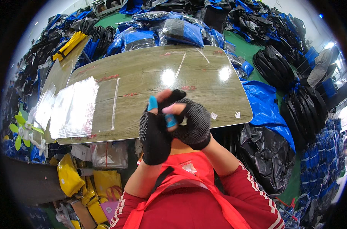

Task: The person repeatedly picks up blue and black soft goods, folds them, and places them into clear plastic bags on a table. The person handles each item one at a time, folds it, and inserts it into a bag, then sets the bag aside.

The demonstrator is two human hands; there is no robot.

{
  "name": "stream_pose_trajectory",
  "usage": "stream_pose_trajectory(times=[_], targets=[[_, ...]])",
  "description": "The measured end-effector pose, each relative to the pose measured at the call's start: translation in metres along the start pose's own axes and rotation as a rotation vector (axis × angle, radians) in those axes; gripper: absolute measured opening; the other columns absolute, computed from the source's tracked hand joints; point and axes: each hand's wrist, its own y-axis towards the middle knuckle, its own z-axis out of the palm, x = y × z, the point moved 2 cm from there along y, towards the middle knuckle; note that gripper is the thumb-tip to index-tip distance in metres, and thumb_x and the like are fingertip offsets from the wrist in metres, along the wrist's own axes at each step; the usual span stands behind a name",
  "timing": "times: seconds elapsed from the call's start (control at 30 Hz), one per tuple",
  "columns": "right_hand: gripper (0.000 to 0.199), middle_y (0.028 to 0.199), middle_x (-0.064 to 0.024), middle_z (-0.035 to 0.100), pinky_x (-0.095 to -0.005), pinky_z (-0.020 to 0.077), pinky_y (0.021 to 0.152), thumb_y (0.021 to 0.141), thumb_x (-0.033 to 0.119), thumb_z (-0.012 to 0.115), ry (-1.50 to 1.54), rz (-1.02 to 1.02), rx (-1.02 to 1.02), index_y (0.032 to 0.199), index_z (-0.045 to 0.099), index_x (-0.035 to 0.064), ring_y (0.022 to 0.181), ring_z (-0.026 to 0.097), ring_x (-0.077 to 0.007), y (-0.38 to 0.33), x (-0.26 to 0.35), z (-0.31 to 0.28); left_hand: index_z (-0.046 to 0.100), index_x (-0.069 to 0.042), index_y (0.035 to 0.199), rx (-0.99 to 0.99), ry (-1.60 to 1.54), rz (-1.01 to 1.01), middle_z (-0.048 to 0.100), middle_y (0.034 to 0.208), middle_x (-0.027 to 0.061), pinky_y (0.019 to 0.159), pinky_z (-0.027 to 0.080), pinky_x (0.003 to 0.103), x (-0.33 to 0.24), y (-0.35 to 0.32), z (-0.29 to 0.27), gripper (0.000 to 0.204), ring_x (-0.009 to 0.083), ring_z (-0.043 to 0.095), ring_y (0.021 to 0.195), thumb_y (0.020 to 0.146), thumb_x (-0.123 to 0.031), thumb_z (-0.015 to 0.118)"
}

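Note:
Above the near edge of the wood-patterned table (pixel 150 82), my two hands meet in front of my chest. Both wear black fingerless gloves with pale grip dots. My left hand (pixel 155 128) is raised, and a blue fingertip cover (pixel 153 103) shows on one finger. Across it lies my right hand (pixel 193 121), its fingers curled in against the left hand's fingers. A second blue cover (pixel 170 120) sits between the hands. The overlapping fingers hide whether anything else is held. Left of the hands, a stack of clear plastic bags (pixel 75 108) lies on the table.
Clear strips (pixel 180 65) and small white scraps (pixel 238 114) lie on the table. A green-bladed fan (pixel 24 131) stands at the left edge. Packed blue-and-black bundles (pixel 183 32) are piled behind; black bags (pixel 267 158) crowd the right. Yellow bags (pixel 70 175) sit low at left.

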Motion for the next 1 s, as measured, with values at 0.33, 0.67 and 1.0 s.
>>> stream_pose_trajectory(times=[0.33,0.67,1.0], targets=[[0.024,0.086,-0.0075,0.067,-0.0274,0.0495,0.074,0.088,0.02,0.067,0.608,0.71,0.22,0.107,0.068,0.0042,0.08,0.062,-0.0127,-0.016,-0.005,-0.001,0.05,-0.001,0.132,0.121,0.108,-0.073,0.061,0.122,0.0171,0.086,0.051,0.03,0.004,0.007,-0.004,0.047,0.02,0.062,0.101,0.09,-0.018,0.064],[0.031,0.08,-0.0082,0.067,-0.0277,0.0501,0.061,0.076,0.0,0.072,-0.163,0.194,0.04,0.106,0.068,0.0054,0.065,0.062,-0.0159,-0.016,-0.008,-0.01,0.063,0.002,0.091,-0.164,0.9,0.355,0.066,0.082,0.0041,0.068,0.047,0.027,-0.004,0.008,-0.023,0.015,0.0096,0.058,0.076,0.091,-0.013,0.064],[0.035,0.075,-0.0089,0.064,-0.0377,0.0495,0.059,0.081,0.005,0.066,-0.345,0.051,0.04,0.114,0.061,0.011,0.063,0.061,-0.0273,-0.012,-0.003,0.001,0.061,0.0,0.104,-0.288,0.358,0.273,0.064,0.098,0.0054,0.076,0.045,0.025,0.015,0.002,-0.019,0.019,0.0108,0.057,0.086,0.095,-0.017,0.058]])
